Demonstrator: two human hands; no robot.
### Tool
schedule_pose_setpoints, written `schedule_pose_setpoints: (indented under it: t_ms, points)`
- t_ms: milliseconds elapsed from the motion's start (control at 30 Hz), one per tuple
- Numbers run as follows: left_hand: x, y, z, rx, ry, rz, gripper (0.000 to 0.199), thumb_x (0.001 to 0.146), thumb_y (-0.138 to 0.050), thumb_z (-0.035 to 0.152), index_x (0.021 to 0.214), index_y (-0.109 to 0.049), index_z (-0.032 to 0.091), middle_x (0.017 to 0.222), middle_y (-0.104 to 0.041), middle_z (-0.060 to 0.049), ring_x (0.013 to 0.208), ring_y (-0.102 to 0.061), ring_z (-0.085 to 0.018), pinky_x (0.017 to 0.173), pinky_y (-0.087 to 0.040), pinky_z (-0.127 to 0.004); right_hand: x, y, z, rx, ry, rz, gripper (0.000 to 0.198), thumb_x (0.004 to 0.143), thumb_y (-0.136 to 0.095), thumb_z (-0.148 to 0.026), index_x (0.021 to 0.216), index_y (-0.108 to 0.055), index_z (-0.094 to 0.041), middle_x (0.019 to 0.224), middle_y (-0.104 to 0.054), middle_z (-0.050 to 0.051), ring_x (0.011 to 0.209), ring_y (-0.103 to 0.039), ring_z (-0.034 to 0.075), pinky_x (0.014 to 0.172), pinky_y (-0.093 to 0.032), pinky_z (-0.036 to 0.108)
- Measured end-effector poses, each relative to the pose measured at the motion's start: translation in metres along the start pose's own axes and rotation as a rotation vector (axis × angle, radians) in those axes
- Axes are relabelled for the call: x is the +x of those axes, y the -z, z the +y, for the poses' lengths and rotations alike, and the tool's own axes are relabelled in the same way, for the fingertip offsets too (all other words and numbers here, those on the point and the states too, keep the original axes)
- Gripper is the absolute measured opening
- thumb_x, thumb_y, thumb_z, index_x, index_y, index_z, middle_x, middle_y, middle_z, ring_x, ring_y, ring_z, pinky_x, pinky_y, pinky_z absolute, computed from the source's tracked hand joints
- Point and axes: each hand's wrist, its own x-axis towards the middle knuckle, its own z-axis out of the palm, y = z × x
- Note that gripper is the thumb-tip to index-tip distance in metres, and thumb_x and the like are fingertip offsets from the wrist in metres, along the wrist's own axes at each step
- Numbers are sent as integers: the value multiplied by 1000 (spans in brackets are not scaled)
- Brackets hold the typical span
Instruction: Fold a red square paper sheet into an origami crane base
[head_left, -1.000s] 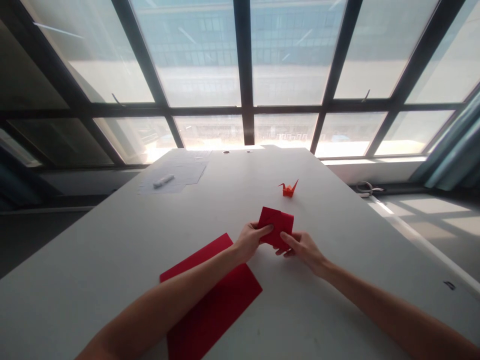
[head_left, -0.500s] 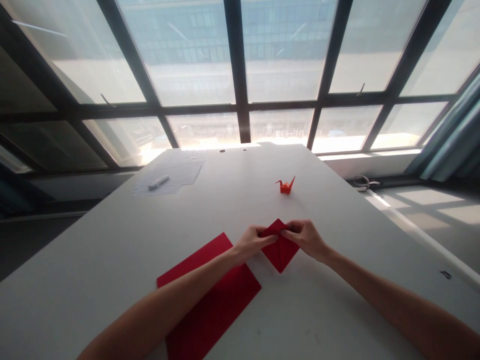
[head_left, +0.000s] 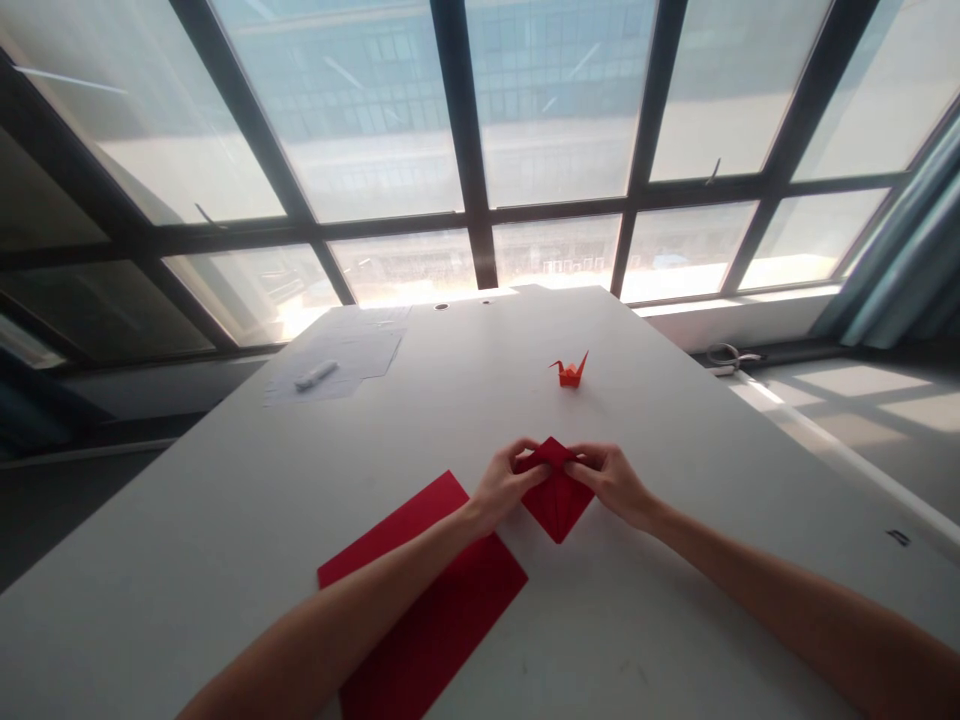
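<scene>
A red folded paper, diamond-shaped with a crease down its middle, is between my two hands. My left hand pinches its left corner, thumb on top and fingers partly behind. On the opposite corner my right hand is closed in the same way, its thumb pressing near the upper middle. Under my left forearm lies a larger red sheet of paper, partly covered by the arm. Beyond my hands an orange-red paper crane stands on the white table.
White papers lie at the far left of the table with a whitish cylindrical object on them. Large windows rise behind the table. A coiled cable sits beyond the right edge, near a curtain.
My thumbs have moved slightly apart on the folded paper, showing more of its upper middle. Both hands still grip it. The camera view has tilted a little.
</scene>
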Motion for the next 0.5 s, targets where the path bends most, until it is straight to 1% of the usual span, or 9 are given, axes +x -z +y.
schedule_pose_setpoints:
  t_ms: [233, 367, 500]
  points:
    - [1, 1, -4, 90, -86, 13, 33, 76, -78, 39, 90, -63, 14, 87, -72, -7, 78, -66, -18, 67, -48, -24, -1, -2, 6, -32, 33, 4, 26, 77, -70, -29, 98, -76, -15, 83, -76, 5, 75, -69, 21, 66, -52, 28]
    - [1, 1, -3, 92, -117, -36, 30, 80, -75, 38, 92, -62, 14, 89, -71, -8, 79, -65, -18, 68, -48, -24, -2, -2, 8, -34, 55, -3, 25, 78, -69, -28, 99, -77, -16, 84, -76, 5, 76, -69, 21, 66, -52, 28]
    - [1, 1, -4, 67, -135, -89, 30, 82, -74, 37, 94, -59, 14, 89, -69, -7, 79, -63, -17, 68, -47, -25, -4, -2, 9, -39, 93, -7, 25, 80, -68, -27, 101, -77, -19, 89, -77, 6, 81, -69, 22, 71, -53, 29]
